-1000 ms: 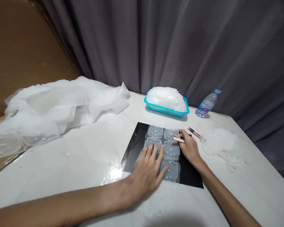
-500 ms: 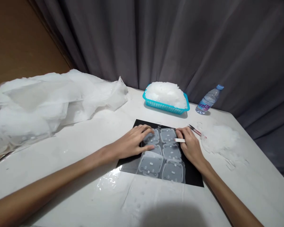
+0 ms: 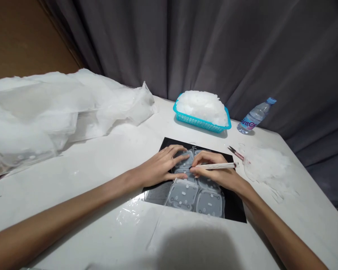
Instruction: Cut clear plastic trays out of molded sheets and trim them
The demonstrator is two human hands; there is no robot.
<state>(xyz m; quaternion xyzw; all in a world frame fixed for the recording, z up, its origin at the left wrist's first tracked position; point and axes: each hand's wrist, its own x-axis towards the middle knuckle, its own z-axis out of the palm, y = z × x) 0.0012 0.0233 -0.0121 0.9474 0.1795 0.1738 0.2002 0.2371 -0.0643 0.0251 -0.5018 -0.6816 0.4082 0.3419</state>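
A translucent plastic sheet (image 3: 183, 195) with rounded-square moulded pads lies over a black mat (image 3: 234, 210). My left hand (image 3: 169, 165) rests on the sheet's upper left with its fingers spread. Just to its right, my right hand (image 3: 214, 169) is closed around a slim white pen-like tool (image 3: 218, 165). The tool slants low across the hand, and its tip points left at the sheet between the pads, close to my left fingers. I cannot make out what kind of tip it has. My right hand hides some upper-right pads.
A turquoise basket (image 3: 202, 123) heaped with white translucent pieces stands at the back, beside a water bottle (image 3: 253, 118). Scissors (image 3: 236, 153) and a pile of clear scraps (image 3: 267, 168) lie at the right. Layered translucent sheets (image 3: 59, 108) cover the table's left side.
My right hand has moved left from the mat's right edge onto the sheet, turning the white tool so its tip meets the pads' gap. My left hand stays spread in place. The view has shifted slightly.
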